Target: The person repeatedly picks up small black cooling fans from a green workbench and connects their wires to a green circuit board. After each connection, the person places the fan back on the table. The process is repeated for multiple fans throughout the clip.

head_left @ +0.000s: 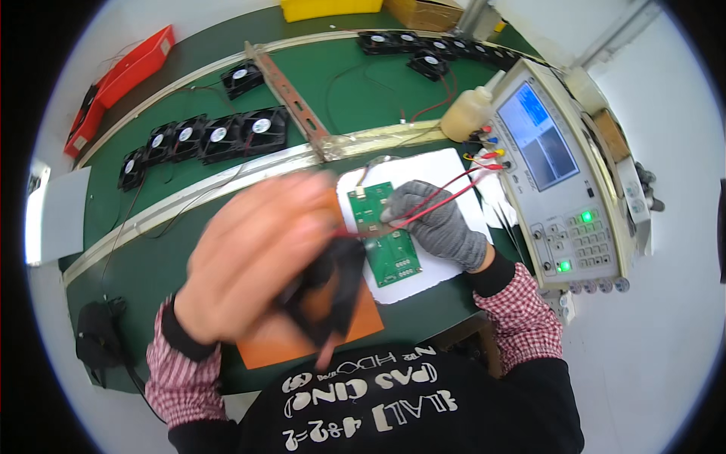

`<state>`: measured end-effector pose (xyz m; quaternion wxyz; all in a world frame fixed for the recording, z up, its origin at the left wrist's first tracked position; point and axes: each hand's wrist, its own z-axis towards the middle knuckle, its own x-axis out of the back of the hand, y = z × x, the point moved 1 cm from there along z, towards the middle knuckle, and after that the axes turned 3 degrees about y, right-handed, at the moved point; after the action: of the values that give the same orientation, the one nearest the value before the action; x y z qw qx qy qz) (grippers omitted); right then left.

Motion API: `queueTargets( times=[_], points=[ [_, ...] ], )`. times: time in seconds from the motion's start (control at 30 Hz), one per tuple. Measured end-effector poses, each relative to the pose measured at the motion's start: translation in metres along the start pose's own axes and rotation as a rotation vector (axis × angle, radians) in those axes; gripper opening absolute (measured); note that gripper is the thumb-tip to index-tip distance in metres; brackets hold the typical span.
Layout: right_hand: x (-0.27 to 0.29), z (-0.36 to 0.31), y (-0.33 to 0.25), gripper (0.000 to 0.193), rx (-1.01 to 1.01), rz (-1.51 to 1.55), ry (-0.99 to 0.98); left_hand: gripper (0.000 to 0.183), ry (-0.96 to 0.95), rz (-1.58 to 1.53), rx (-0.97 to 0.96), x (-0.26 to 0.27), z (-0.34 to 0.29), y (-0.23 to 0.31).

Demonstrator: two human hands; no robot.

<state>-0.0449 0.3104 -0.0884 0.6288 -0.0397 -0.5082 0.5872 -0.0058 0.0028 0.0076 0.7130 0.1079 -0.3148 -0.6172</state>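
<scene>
My left hand (249, 261), bare and blurred by motion, is closed on a black cooling fan (349, 280) above an orange sheet (367, 318). My right hand (432, 219), in a grey knitted glove, pinches thin red wires (446, 200) over a green circuit board (397, 261). Those wires run from the bench instrument towards the board, and a red lead also stretches between my hands. White foam-like sheeting (454, 163) lies under the board. My fingertips hide the exact wire ends.
A bench instrument (541, 144) with a lit screen stands at the right, beside a cream bottle (466, 113). More black fans (261, 130) sit behind a pale rail, near a perforated metal bar (291, 98). Red bins (136, 68) stand far left; a black pouch-like object (98, 333) lies near left.
</scene>
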Motion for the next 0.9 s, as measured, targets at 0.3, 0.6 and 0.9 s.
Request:
queueTargets(
  times=[0.3,0.6,0.9],
  points=[
    [0.014,0.009,-0.019,0.019,-0.413,0.458,0.244,0.094,-0.619,0.808,0.58,0.019,0.039,-0.148],
    [-0.009,0.005,-0.057,0.051,-0.315,0.819,-0.367,0.086,-0.163,0.301,-0.099,-0.06,0.016,0.049],
    [0.004,-0.008,-0.08,0.017,-0.043,0.75,-0.778,0.045,0.603,0.546,0.34,0.104,-0.006,-0.011]
  ],
)
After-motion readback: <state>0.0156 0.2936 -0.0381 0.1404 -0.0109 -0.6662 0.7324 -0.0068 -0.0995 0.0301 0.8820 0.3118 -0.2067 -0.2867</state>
